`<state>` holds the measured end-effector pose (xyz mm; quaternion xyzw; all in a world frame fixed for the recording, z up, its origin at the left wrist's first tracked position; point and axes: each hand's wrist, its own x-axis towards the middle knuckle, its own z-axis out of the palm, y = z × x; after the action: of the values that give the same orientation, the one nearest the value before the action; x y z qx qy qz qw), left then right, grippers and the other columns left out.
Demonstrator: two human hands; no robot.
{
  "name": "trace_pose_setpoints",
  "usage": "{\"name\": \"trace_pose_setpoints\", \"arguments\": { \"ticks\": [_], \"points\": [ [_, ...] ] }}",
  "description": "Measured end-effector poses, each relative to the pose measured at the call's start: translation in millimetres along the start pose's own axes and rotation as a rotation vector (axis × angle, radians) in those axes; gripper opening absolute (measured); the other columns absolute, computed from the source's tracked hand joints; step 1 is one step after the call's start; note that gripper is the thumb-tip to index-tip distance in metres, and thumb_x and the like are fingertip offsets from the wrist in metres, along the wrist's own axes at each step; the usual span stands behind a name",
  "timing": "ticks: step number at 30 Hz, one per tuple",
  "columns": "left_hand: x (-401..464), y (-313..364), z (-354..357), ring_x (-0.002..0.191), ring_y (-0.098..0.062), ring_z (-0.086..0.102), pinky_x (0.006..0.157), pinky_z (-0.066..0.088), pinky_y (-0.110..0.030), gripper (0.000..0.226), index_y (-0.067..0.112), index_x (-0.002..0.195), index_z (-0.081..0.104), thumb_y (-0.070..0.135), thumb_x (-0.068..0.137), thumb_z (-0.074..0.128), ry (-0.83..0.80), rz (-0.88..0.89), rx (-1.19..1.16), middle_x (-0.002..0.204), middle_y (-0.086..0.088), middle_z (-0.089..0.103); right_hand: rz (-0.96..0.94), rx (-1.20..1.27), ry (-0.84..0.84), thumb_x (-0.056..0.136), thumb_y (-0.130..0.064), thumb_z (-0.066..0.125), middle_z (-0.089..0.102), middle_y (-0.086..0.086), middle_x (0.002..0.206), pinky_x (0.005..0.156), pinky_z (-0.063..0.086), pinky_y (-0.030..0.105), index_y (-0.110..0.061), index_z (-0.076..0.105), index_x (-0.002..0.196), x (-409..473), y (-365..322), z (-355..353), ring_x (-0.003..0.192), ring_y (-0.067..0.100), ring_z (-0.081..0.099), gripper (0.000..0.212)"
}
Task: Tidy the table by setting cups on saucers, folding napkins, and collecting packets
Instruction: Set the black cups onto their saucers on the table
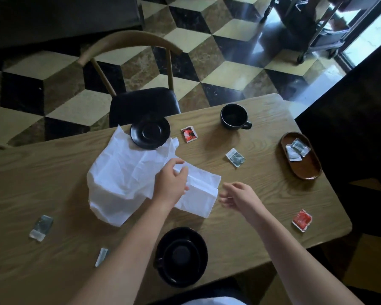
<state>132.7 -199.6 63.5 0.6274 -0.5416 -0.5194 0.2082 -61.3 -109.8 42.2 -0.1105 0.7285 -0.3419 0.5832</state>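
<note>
The left hand (171, 183) pinches the white napkin (130, 179) mid-counter, seemingly to fold it; the right hand (238, 195) hovers beside it, loose and empty.

A wooden table (262, 190) fills the lower part of the view. Behind its far edge stands a chair (141, 102) with a black seat and a curved wooden back. Beyond the table lies a cube-patterned floor (207, 51). Far behind the table's right corner stands a wheeled cart (317, 34).
</note>
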Motion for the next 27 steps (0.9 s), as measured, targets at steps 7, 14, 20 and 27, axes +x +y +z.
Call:
{"name": "trace_pose_setpoints", "arguments": {
  "ticks": [7, 14, 20, 27],
  "points": [
    [141, 70, 111, 0.059, -0.021, 0.064, 0.056, 0.056, -0.032, 0.034, 0.024, 0.124, 0.059, 0.017, 0.092, 0.055, -0.079, -0.195, -0.183, 0.087, -0.008, 0.064, -0.155, 0.247, 0.137, 0.098, -0.017, 0.061, 0.065, 0.011, 0.088, 0.058, 0.060, 0.027, -0.016, 0.049, 0.125, 122, -108, -47, 0.070, 0.021, 0.067, 0.030],
    [216, 90, 178, 0.083, -0.030, 0.073, 0.066, 0.064, -0.039, 0.055, 0.035, 0.143, 0.046, 0.037, 0.090, 0.062, -0.100, -0.320, -0.111, 0.116, -0.006, 0.065, -0.088, 0.166, 0.190, 0.096, -0.027, 0.064, 0.067, 0.016, 0.109, 0.059, 0.059, 0.033, -0.025, 0.034, 0.150, 203, -137, -72, 0.069, 0.022, 0.070, 0.062],
    [241, 92, 188, 0.103, -0.035, 0.067, 0.072, 0.063, -0.050, 0.043, 0.024, 0.133, 0.058, 0.010, 0.093, 0.055, -0.091, -0.352, -0.218, 0.127, -0.006, 0.060, -0.095, 0.112, 0.128, 0.096, -0.026, 0.058, 0.068, 0.018, 0.097, 0.063, 0.062, 0.040, -0.017, 0.061, 0.126, 221, -141, -76, 0.059, 0.022, 0.066, 0.031],
    [234, 93, 176, 0.098, -0.037, 0.070, 0.074, 0.063, -0.045, 0.038, 0.018, 0.132, 0.059, 0.013, 0.094, 0.057, -0.180, -0.405, -0.302, 0.120, -0.016, 0.066, -0.130, 0.001, 0.175, 0.091, -0.023, 0.060, 0.071, 0.013, 0.109, 0.066, 0.064, 0.040, -0.018, 0.060, 0.121, 223, -138, -66, 0.075, 0.027, 0.077, 0.031]
  ]
}}
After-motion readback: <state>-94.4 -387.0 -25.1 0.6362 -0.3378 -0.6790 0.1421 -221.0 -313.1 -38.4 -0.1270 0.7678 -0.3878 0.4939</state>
